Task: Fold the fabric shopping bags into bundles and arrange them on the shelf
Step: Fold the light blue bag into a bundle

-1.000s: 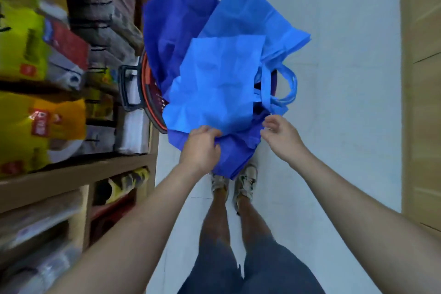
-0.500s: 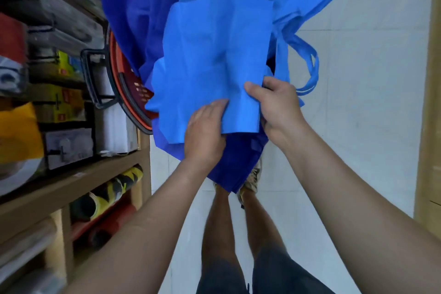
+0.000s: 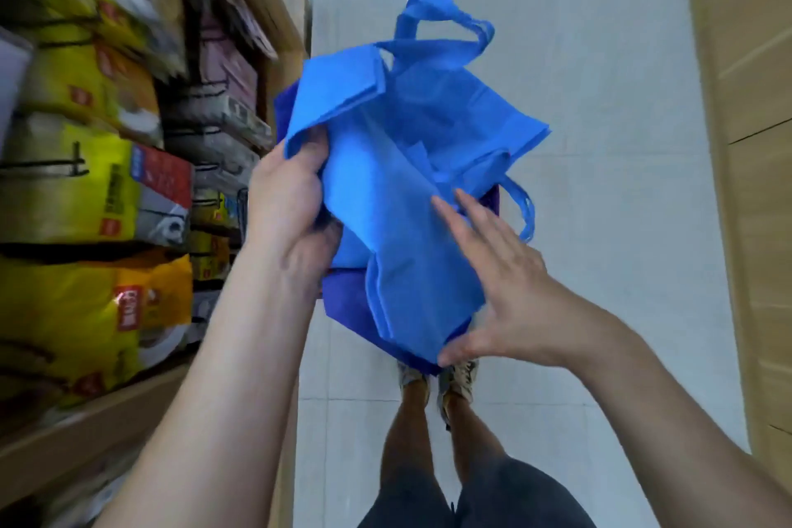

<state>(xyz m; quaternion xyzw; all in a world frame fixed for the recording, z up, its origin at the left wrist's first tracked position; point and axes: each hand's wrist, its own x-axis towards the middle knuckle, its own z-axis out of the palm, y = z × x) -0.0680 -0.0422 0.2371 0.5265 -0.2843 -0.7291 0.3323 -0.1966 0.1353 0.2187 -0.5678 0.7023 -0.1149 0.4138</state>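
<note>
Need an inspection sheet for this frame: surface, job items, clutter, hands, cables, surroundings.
Surface: no table; the work is held in the air above the white tiled floor.
Job's things: light blue bag uppermost, not yet folded, handle loops free; darker blue bag beneath it.
Clutter: yellow packaged goods crowd the wooden shelf at the left.
Grippers: left hand grips the light blue bag's left edge; right hand lies flat on it, thumb beneath.
Cables: nothing seen.
Surroundings: wooden panel at the right; person's shoes below.
</note>
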